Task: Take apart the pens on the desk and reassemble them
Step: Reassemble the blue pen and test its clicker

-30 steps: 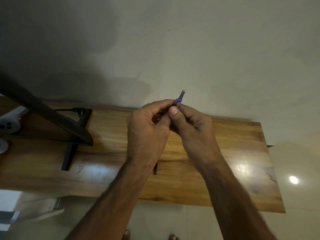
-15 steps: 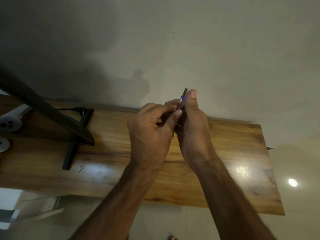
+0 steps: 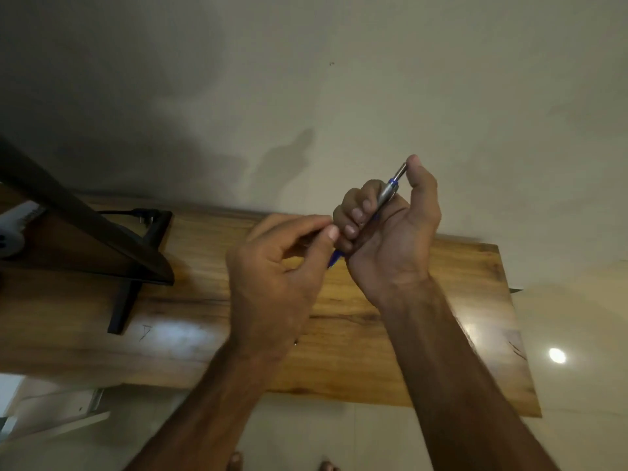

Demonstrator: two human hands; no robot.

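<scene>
In the head view, the person's right hand [image 3: 390, 246] is raised over the far edge of the glossy brown wooden tabletop [image 3: 424, 351]. Its fingers are curled round the barrel of a slim silver-and-blue click pen [image 3: 387, 193]. The pen is held off the tabletop, tilted with its silver push-button end pointing up and to the far right. The right thumb [image 3: 419, 178] stands straight beside that end, its tip just at the button. The pen's blue lower end pokes out below the curled fingers, towards the left.

The left hand [image 3: 272, 283] sits just to the left of the right hand, almost touching its knuckles. Its thumb and forefinger are pressed together close to the pen's blue end. Whether they pinch a small part or the pen itself cannot be told.

On the left of the tabletop stands a flat black monitor [image 3: 85, 226] on a black T-shaped stand [image 3: 125, 300]. A black cable [image 3: 119, 212] runs behind it, and a white plastic object [image 3: 13, 229] lies at the left edge. A plain beige wall [image 3: 339, 79] rises behind the tabletop. Bare toes [image 3: 236, 460] show at the near edge.
</scene>
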